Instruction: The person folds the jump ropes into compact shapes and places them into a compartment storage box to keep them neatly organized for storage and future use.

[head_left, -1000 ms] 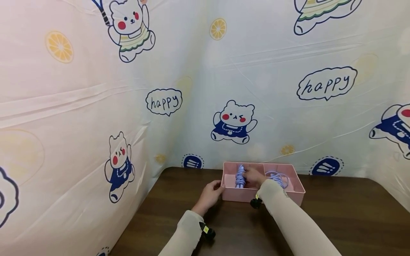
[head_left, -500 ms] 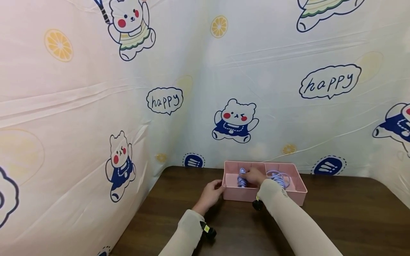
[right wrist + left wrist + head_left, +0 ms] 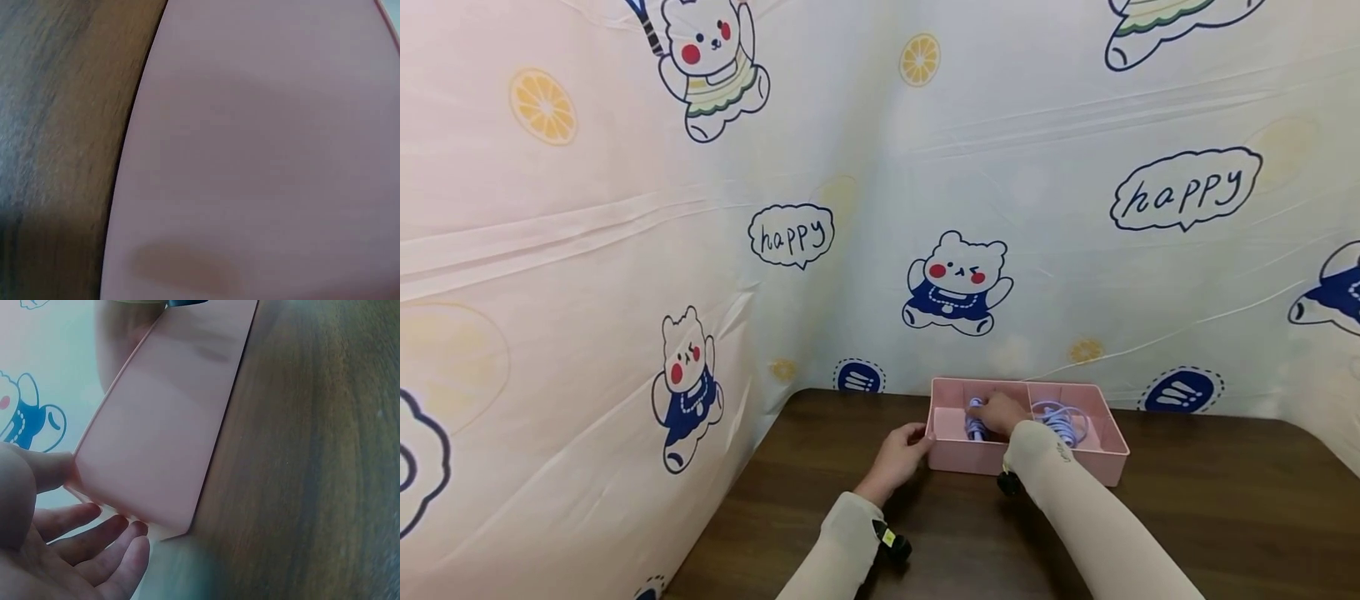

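Note:
A pink divided box (image 3: 966, 457) stands on the table. In its left compartment lies a lavender cord (image 3: 975, 425), wound into a narrow bundle. My right hand (image 3: 1004, 414) reaches in and grips that bundle, though the fingertips are partly hidden. A second lavender cord (image 3: 1062, 423), coiled more loosely, lies in the right compartment, partly behind my sleeve. With my left hand (image 3: 901, 457) I hold the box's near left corner. The left wrist view has the thumb (image 3: 53, 470) at the rim and the fingers (image 3: 103, 534) against the end wall. In the right wrist view the box wall fills most of the picture.
The box rests on a dark wooden table (image 3: 805, 450), with a printed fabric curtain (image 3: 850, 292) close behind and along the left. Both of my wrists carry small black cameras, the left one (image 3: 895, 546) hanging just over the table.
My right hand stays at the wound cord, which shifts slightly and is more covered by the fingers. My left hand keeps its place at the corner. The whole view has drifted a little.

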`<state>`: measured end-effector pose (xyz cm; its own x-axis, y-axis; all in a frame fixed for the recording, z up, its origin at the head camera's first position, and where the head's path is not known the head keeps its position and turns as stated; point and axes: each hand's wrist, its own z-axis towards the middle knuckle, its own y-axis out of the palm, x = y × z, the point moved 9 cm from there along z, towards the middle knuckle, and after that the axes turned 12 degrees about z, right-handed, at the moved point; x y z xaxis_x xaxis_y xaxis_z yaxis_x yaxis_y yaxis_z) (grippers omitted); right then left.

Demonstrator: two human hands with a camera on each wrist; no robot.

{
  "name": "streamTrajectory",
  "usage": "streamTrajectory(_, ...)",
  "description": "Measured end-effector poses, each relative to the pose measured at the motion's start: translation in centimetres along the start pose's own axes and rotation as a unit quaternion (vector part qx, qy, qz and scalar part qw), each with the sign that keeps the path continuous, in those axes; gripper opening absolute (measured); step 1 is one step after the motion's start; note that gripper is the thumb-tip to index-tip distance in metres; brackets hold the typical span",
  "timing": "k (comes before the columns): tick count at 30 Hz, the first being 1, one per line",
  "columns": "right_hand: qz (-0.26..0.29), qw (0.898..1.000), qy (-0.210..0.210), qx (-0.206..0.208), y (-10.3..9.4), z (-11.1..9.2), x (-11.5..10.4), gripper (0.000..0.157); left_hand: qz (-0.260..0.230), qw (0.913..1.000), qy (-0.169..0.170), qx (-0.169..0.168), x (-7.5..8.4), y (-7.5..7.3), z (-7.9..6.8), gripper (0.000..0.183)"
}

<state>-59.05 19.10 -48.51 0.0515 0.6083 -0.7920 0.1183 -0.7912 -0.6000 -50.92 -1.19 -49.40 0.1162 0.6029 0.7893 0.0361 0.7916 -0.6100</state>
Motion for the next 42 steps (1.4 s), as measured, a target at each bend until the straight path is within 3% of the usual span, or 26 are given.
streamTrajectory(8,0.019,1.000,0.019,-0.012,0.1,0.5,0.6,0.055,-0.006,1.0000,-0.002,-0.003,0.0,0.0,0.1,0.040)
streamTrajectory(17,-0.024,0.999,-0.026,0.000,0.8,0.8,-0.2,0.051,-0.003,1.0000,0.004,0.006,0.0,-0.3,-0.2,0.038)
streamTrajectory(24,-0.069,0.992,-0.101,-0.005,1.8,1.7,-0.8,0.023,-0.009,0.9999,0.011,0.003,0.1,-0.1,-0.3,0.040)
streamTrajectory(29,-0.098,0.990,-0.093,-0.039,1.7,0.8,-1.4,0.002,-0.003,0.9998,0.016,-0.005,0.1,0.3,-0.4,0.038)
streamTrajectory(37,-0.102,0.990,-0.084,-0.040,0.7,-0.3,-2.1,0.012,0.010,0.9996,0.025,0.003,0.7,0.2,-0.4,0.042)
streamTrajectory(42,-0.084,0.989,-0.113,-0.041,1.0,-0.2,-2.2,0.030,0.010,0.9994,0.032,0.005,0.9,-0.2,-0.4,0.040)
